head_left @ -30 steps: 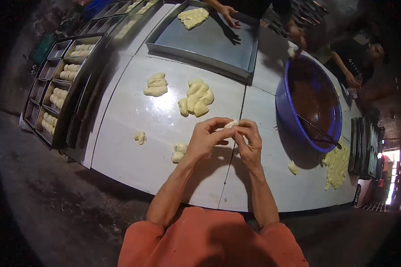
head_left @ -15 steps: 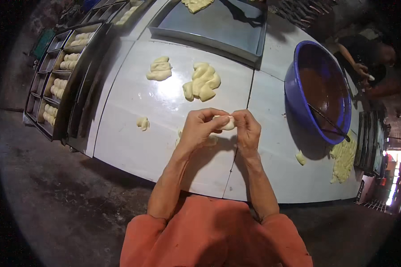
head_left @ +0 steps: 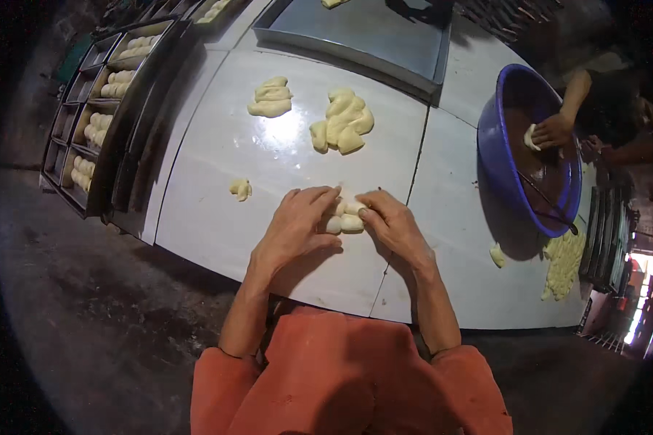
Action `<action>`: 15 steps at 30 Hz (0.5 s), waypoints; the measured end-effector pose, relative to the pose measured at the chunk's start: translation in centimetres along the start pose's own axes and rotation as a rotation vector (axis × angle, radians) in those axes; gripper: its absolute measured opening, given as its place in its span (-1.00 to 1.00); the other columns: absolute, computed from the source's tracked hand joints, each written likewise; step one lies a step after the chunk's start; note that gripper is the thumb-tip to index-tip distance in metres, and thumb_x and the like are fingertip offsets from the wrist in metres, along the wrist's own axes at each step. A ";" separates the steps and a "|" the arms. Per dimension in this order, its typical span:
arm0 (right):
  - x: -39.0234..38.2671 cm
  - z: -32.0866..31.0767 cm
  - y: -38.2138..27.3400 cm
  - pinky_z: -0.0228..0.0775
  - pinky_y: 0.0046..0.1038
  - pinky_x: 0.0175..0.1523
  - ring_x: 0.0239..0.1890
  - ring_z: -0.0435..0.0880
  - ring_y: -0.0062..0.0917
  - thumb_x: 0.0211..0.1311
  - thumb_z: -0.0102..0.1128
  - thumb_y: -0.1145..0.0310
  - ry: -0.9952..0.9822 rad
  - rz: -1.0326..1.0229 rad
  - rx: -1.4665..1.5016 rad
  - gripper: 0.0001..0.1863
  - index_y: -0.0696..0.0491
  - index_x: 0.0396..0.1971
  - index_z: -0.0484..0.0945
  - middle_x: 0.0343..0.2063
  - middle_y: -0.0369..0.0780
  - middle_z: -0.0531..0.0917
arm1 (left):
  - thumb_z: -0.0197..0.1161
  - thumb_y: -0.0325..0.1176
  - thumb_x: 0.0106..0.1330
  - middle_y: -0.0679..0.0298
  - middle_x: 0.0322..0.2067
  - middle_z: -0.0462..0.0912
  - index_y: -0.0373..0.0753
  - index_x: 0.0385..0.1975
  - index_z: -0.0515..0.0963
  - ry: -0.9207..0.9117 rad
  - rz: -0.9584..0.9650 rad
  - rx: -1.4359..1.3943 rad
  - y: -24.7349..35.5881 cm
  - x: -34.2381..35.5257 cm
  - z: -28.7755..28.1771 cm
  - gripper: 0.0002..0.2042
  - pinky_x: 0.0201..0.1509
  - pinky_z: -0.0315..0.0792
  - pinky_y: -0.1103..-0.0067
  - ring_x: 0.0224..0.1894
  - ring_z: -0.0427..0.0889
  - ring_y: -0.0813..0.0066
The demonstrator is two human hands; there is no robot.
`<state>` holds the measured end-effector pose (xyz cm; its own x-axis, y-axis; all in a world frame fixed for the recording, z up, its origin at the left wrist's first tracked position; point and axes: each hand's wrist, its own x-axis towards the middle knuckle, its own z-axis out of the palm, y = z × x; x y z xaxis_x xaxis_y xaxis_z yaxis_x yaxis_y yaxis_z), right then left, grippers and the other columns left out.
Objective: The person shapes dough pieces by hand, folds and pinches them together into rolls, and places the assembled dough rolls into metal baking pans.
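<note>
Several small, smooth pale dough balls (head_left: 352, 222) sit pressed together in a cluster on the white tabletop. My left hand (head_left: 295, 220) cups the cluster's left end, its fingers along the far side and its thumb on the near side. From the right, my right hand (head_left: 397, 223) curls its fingers and thumb on the dough. The parts under my fingers are hidden. Farther off lie a folded lump of dough (head_left: 272, 98) and a larger wrinkled dough lump (head_left: 346, 123). A little dough scrap (head_left: 241, 189) rests left of my left hand.
A shallow metal tray (head_left: 341, 51) stands at the far side. On the right, a blue basin (head_left: 490, 138) holds brown liquid and a thin dark rod; a co-worker's hand (head_left: 553, 131) holds dough over it. Divided metal pans (head_left: 87, 138) with dough balls stand at left.
My hands have come down from pinching a dough piece in the air to the cluster on the table, and moved apart. The co-worker's hand has reached into the basin.
</note>
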<state>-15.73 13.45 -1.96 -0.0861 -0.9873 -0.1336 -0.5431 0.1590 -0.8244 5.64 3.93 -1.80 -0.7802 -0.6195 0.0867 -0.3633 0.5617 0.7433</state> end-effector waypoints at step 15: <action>-0.9 0.9 -0.9 0.45 -0.23 0.13 0.03 0.57 -0.18 0.16 0.33 0.27 -0.024 -0.215 -0.267 -0.54 0.11 0.06 0.53 -0.01 -0.07 0.59 | 0.46 -0.25 0.07 0.16 -0.09 0.59 -0.24 0.21 0.42 0.022 0.086 0.137 -0.4 0.5 2.6 -0.35 0.20 0.27 0.27 0.05 0.50 0.13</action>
<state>-14.37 14.22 -1.61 0.0722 -0.9973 0.0122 -0.7465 -0.0621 -0.6625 4.06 4.82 -3.84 -0.8009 -0.5765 0.1619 -0.3625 0.6820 0.6352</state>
